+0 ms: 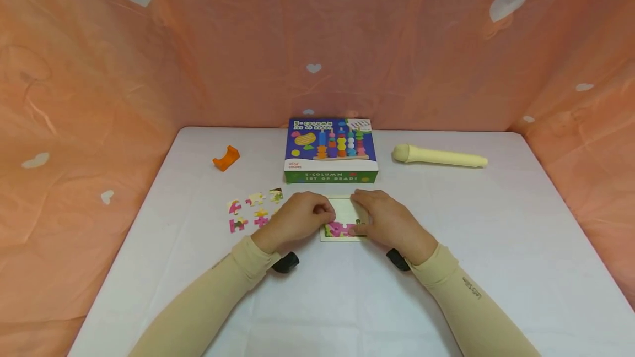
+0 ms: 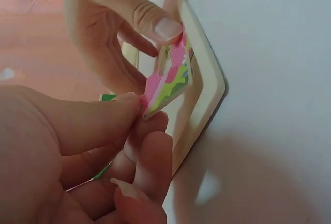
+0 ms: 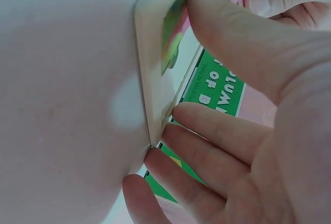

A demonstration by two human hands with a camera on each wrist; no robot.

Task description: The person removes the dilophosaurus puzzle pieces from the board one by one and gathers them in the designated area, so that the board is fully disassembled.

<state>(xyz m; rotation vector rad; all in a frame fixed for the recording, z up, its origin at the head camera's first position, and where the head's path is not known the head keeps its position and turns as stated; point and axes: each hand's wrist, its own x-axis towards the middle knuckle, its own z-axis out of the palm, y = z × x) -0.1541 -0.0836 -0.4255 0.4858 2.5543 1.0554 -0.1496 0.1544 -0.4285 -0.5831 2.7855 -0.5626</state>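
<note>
A pale puzzle tray (image 1: 347, 208) lies flat in front of me, with pink and green jigsaw pieces (image 1: 337, 229) along its near side. My left hand (image 1: 300, 216) pinches a pink and green jigsaw piece (image 2: 155, 92) between thumb and fingers at the tray's left side; the piece is tilted in the left wrist view. At the other side is my right hand (image 1: 392, 222), its thumb (image 3: 212, 12) pressing the pieces in the tray. Its other fingers, fairly straight, touch the tray's edge (image 3: 150, 105). Loose jigsaw pieces (image 1: 238, 225) lie left of my left hand, which partly hides them.
Behind the tray stands a blue and green bead-set box (image 1: 331, 177). An orange curved block (image 1: 226, 158) lies at the back left, a pale yellow stick with a rounded head (image 1: 441, 156) at the back right. A peach curtain (image 1: 238, 43) hangs behind the white table (image 1: 149, 269).
</note>
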